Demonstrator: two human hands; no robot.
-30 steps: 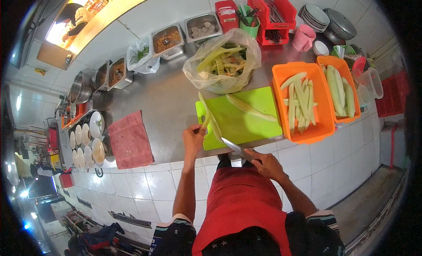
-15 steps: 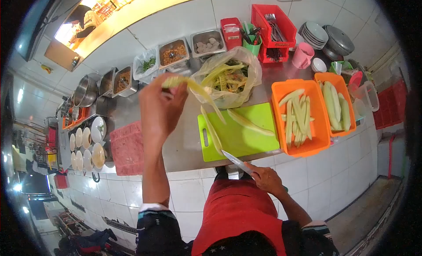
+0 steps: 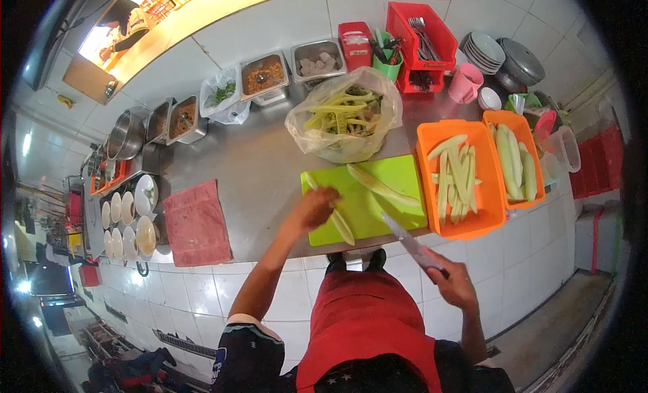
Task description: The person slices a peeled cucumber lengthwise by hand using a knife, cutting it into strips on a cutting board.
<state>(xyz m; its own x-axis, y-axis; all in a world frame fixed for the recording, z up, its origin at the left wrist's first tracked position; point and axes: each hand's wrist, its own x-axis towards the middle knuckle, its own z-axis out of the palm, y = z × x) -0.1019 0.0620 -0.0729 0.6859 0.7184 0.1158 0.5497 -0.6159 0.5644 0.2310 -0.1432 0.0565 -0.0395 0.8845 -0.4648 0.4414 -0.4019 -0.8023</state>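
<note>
On the lime-green cutting board, my left hand closes over the middle of a long peeled cucumber piece. The piece sticks out above and below my fingers. My right hand is wrapped around the dark handle of a kitchen knife, its blade tip over the board's right half. A second cucumber piece lies slanted along the board's upper right. Behind the board stands an open plastic bag holding limp yellow-green scraps.
Orange containers on the right hold cut strips and whole peeled cucumbers. A red cloth lies on the left of the steel counter. Metal food pans, a red cutlery bin and bowls surround it. Another person is beyond the opening.
My left hand has come down from above the counter to the board and no longer holds the limp strip. My right hand has drawn the knife right, away from the left piece.
</note>
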